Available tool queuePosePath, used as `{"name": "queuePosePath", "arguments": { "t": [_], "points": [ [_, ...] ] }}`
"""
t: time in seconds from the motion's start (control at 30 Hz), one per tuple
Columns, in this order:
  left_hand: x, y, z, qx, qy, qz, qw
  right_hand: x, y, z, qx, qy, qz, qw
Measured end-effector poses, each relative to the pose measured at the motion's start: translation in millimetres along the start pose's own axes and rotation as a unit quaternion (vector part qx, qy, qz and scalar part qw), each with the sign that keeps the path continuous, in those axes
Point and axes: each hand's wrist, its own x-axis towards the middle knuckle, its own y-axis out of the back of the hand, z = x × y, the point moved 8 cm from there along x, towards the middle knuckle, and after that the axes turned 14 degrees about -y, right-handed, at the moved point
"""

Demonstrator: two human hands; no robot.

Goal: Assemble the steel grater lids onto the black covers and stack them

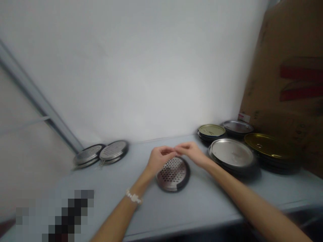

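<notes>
In the head view, a round metal disc [173, 174] with rows of holes and a partly black rim lies on the grey table in front of me. My left hand [161, 157] is over its far left edge, the fingertips closed in a pinch. My right hand [191, 152] comes in from the right, its fingers also pinched together, and the fingertips of both hands meet just above the disc's far rim. Blur and the fingers hide whatever may be between them; I cannot tell whether they touch the rim.
Two stacks of similar perforated discs, a left one [88, 154] and a right one [114, 150], sit at the back left. Stacked round lids, silver [232, 153], gold [270, 145] and pale gold [211, 130], stand to the right. Behind them rises a cardboard box [285, 40]; a white wall [141, 74] backs the table [202, 208].
</notes>
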Motion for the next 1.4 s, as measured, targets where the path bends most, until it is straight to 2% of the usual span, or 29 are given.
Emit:
{"name": "queuePosePath", "arguments": {
  "t": [0.2,0.37,0.53,0.67,0.83,1.03,1.23,1.4],
  "points": [
    [-1,0.6,3,0.102,-0.059,-0.016,0.993,2,0,5,0.031,-0.004,0.006,0.999],
    [-1,4.5,2,0.165,-0.071,-0.026,0.983,5,1,10,0.055,-0.014,0.000,0.998],
    [0,7.2,2,0.174,-0.073,-0.009,0.982,7,7,9,0.014,-0.005,0.006,1.000],
    [1,5.6,2,0.131,-0.058,-0.004,0.990,10,13,11,-0.019,0.001,0.023,1.000],
    [2,1.0,4,0.083,-0.041,-0.015,0.996,7,8,6,-0.062,0.031,0.015,0.997],
    [1,-0.7,1,0.061,-0.047,-0.033,0.997,0,5,-4,-0.109,0.054,0.035,0.992],
    [0,-2.0,0,0.071,-0.075,-0.053,0.993,1,3,-4,-0.119,0.058,0.036,0.991],
    [-2,-1.0,12,0.150,-0.104,-0.061,0.981,-1,0,-4,-0.102,0.038,0.015,0.994]
  ]
}}
